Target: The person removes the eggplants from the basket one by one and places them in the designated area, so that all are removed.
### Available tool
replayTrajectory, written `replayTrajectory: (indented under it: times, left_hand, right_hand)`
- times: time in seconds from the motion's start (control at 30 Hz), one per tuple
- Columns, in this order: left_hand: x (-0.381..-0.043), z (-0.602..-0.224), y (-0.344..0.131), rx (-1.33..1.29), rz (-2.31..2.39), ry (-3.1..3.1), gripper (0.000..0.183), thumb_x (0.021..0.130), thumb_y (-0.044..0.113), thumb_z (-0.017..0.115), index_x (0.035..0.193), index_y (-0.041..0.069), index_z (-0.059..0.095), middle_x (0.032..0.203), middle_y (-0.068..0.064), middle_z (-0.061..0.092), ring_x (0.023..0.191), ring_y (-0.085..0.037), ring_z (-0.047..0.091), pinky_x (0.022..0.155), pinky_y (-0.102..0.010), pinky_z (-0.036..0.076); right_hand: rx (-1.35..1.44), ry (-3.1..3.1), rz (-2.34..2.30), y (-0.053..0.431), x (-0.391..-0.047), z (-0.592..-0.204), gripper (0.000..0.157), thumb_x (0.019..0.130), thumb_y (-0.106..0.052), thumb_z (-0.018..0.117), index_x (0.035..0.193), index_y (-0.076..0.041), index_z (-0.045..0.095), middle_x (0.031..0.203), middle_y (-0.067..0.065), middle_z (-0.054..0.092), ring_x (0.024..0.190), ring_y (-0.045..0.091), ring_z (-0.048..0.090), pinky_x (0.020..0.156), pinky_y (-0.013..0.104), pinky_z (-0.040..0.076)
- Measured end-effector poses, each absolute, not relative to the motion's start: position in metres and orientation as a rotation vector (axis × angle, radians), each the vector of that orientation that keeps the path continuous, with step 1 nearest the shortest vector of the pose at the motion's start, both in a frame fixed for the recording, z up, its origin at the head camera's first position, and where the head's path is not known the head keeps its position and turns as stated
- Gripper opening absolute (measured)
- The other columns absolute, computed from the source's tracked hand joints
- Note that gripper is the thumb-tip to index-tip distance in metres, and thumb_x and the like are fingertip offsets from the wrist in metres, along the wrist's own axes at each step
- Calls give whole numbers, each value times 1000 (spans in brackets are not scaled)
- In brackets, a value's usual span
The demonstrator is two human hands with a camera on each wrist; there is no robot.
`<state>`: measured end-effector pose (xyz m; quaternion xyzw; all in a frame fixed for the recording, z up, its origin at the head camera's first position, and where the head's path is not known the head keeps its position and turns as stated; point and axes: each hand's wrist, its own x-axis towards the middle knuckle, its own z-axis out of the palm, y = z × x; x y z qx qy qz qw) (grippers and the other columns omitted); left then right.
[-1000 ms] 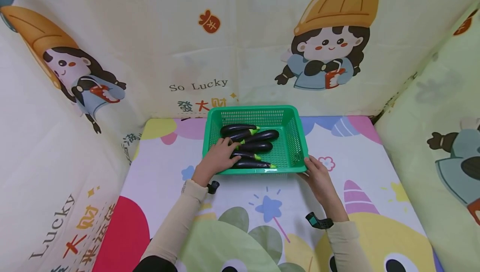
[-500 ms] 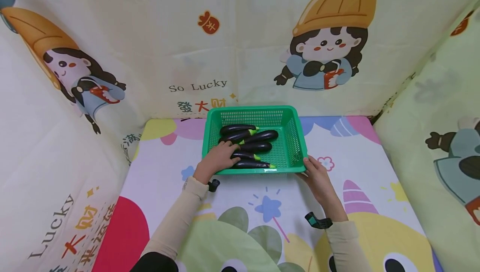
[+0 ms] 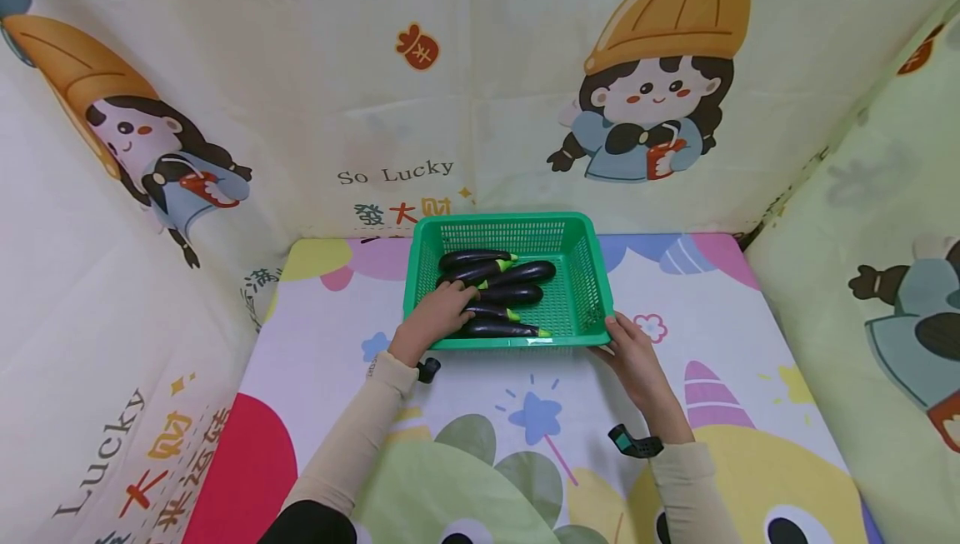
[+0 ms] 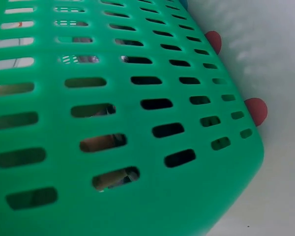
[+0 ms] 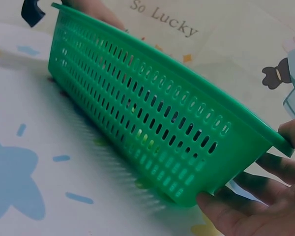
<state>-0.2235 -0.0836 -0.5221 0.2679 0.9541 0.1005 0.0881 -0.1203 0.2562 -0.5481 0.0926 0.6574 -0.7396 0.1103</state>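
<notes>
Several dark purple eggplants (image 3: 517, 295) with green stem ends lie across the left and middle of a green perforated plastic basket (image 3: 600, 277). My left hand (image 3: 438, 313) reaches over the basket's front left corner, its fingers and thumb spread over the left ends of the nearer eggplants; I cannot tell whether it grips one. At the front right corner my right hand (image 3: 633, 356) holds the basket, the thumb (image 5: 291, 133) on the rim and the fingers (image 5: 226, 209) underneath. In the left wrist view the basket's side wall (image 4: 152, 196) hides most of the left hand.
The basket stands at the back of a table with a colourful printed cover (image 3: 525, 377). Behind it rises a cream cloth wall (image 3: 502, 111) with cartoon figures, and similar cloth hangs at both sides. Each wrist carries a black strap (image 3: 636, 444).
My left hand's fingers have settled slightly lower over the eggplants. The right hand keeps its hold on the corner, and the basket stays in place; the view shifts a little.
</notes>
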Motion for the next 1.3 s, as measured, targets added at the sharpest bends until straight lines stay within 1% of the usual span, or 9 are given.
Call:
replayTrajectory:
  times: [0.2,0.37,0.5,0.7,0.87,1.07,1.17,1.3]
  left_hand:
    - [-224,-518,-82,819,263,2864,34,103,29,67,134,15,65,127,-13,67,116,-32,63,91,-48,58]
    - [-222,-512,-83,832,234,2878,36,104,31,66,135,15,64,131,-13,66,117,-31,63,91,-47,59]
    - [-220,-506,-83,868,232,2900,35,103,30,67,135,14,64,129,-12,67,115,-30,63,91,-46,58]
    - [-217,-496,-83,929,201,2942,36,104,31,66,136,14,63,124,-10,66,113,-29,63,93,-44,58]
    - [-214,-488,-82,938,197,2958,37,104,32,65,137,14,62,126,-10,66,113,-28,62,93,-44,58]
    - [-210,-477,-85,928,243,2958,38,104,31,65,138,14,62,126,-10,66,114,-28,61,96,-44,56]
    - [-208,-471,-88,911,296,2952,38,104,31,64,138,14,63,125,-8,66,114,-27,61,97,-43,56]
    - [-207,-464,-92,887,374,2943,38,105,32,64,138,14,64,125,-6,67,112,-24,62,98,-42,56]
  right_hand:
    - [267,1940,-2163,258,-120,-547,67,110,-49,45,161,-7,35,157,18,45,131,18,59,103,26,55]
    - [257,1941,-2166,257,-120,-547,65,111,-47,44,160,-5,36,157,19,44,132,20,59,105,28,54]
    - [243,1937,-2173,256,-120,-549,65,111,-46,44,160,-4,36,158,22,41,133,22,59,105,29,54]
    - [219,1954,-2164,257,-121,-549,64,112,-45,42,160,-3,36,157,22,42,134,23,59,106,31,54]
    - [220,1954,-2162,258,-120,-548,64,111,-46,43,160,-4,36,156,20,44,133,22,58,106,30,54]
    - [211,1957,-2157,258,-119,-546,66,111,-46,42,162,-4,33,158,18,43,134,19,58,106,29,54]
    - [226,1964,-2150,258,-119,-545,66,111,-47,43,162,-5,34,158,17,43,133,19,58,107,32,53]
    - [244,1975,-2136,258,-118,-544,67,111,-48,43,163,-7,33,160,18,41,132,17,58,111,36,51]
